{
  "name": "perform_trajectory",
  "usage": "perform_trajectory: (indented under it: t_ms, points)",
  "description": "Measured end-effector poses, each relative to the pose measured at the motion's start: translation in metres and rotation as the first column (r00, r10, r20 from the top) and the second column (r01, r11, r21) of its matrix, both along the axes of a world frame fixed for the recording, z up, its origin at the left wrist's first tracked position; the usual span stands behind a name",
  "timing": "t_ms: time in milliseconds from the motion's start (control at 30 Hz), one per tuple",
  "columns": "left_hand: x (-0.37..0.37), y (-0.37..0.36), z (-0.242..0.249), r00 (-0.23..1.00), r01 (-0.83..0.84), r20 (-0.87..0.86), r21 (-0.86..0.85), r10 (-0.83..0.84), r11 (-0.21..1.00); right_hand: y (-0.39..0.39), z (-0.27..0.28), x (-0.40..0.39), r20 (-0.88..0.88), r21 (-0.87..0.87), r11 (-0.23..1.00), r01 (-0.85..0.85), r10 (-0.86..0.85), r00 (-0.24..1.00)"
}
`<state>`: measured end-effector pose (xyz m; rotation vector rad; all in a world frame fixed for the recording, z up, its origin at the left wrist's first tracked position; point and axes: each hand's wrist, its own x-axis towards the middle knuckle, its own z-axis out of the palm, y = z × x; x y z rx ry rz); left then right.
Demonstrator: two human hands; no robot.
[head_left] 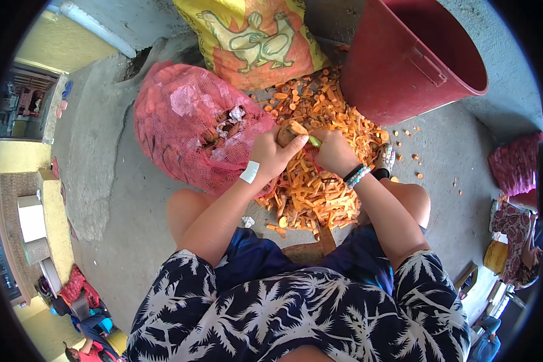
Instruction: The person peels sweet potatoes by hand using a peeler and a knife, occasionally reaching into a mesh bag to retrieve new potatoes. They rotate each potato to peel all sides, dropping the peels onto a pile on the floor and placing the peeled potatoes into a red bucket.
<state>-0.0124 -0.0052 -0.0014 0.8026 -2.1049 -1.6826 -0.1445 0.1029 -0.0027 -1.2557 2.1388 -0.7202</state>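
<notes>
My left hand [271, 155] is closed around a thick carrot [292, 130], whose brownish skin shows beside a bare orange part. Close against it, my right hand [336, 154] grips a small green-handled tool [314, 141]; its working end is hidden by the fingers and the carrot. Below both hands spreads a heap of orange carrot peelings [320, 202] with cut end pieces among them. To the left of my left hand bulges a pink mesh sack [169, 139], torn open at its side, with brownish carrots and crumpled paper in the gap.
A tall red bin [380, 78] stands beyond my right hand. Behind the heap leans a yellow and orange sack [253, 42] printed with chickens. Carrot scraps dot the concrete floor [114, 199]. Other people [516, 238] and purple mesh sacks [516, 163] are at the right edge.
</notes>
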Motion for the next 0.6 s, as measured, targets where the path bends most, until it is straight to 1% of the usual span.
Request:
perform_trajectory:
  t_ms: [33,67,200,267,300,333,367,400,467,500,533,567,600]
  points:
    - [0.000,0.001,0.006,0.997,-0.009,0.070,-0.175,0.021,0.984,0.000,0.002,0.001,-0.004,0.037,0.999,-0.005,0.006,1.000]
    - [0.000,0.001,0.009,0.989,-0.004,0.136,-0.345,0.054,0.939,0.000,0.003,0.002,-0.006,0.075,0.997,-0.011,0.011,1.000]
    - [-0.003,-0.002,-0.008,0.989,-0.027,0.127,-0.356,0.077,0.934,-0.004,0.000,0.000,-0.010,0.104,0.994,-0.011,0.012,1.000]
    - [-0.006,0.002,-0.008,0.994,-0.082,-0.075,-0.113,0.074,0.990,-0.004,0.000,-0.004,-0.002,0.107,0.994,-0.026,0.026,1.000]
    - [-0.005,0.001,-0.007,0.994,-0.081,-0.077,-0.112,0.072,0.990,-0.004,0.000,-0.003,-0.003,0.108,0.994,-0.024,0.024,1.000]
    - [-0.003,-0.001,-0.004,0.997,-0.041,0.053,-0.295,0.059,0.955,-0.004,0.000,-0.002,0.008,0.122,0.992,-0.020,0.019,1.000]
    - [-0.002,-0.002,-0.002,0.981,0.023,0.184,-0.461,0.069,0.887,-0.005,0.000,-0.001,0.020,0.137,0.990,-0.016,0.014,1.000]
    - [-0.001,-0.002,-0.001,0.980,0.025,0.185,-0.461,0.068,0.887,-0.006,-0.004,0.000,0.022,0.137,0.991,-0.015,0.013,1.000]
    - [-0.001,-0.001,-0.001,0.961,0.052,0.246,-0.609,0.126,0.791,-0.008,-0.010,0.001,0.000,0.193,0.981,-0.033,0.034,0.999]
    - [-0.002,-0.002,-0.003,0.961,0.055,0.246,-0.609,0.124,0.791,-0.007,-0.011,-0.001,0.001,0.193,0.981,-0.031,0.031,1.000]
    - [-0.002,-0.004,-0.008,0.984,-0.001,0.164,-0.392,0.071,0.920,-0.007,-0.008,-0.002,0.032,0.171,0.984,-0.044,0.039,0.999]
    - [-0.002,-0.005,-0.012,0.997,-0.034,0.070,-0.144,0.044,0.989,-0.007,-0.006,-0.003,0.062,0.149,0.987,-0.058,0.049,0.997]
    - [-0.001,-0.005,-0.016,0.997,-0.035,0.069,-0.142,0.045,0.989,-0.007,-0.008,-0.005,0.061,0.151,0.987,-0.059,0.050,0.997]
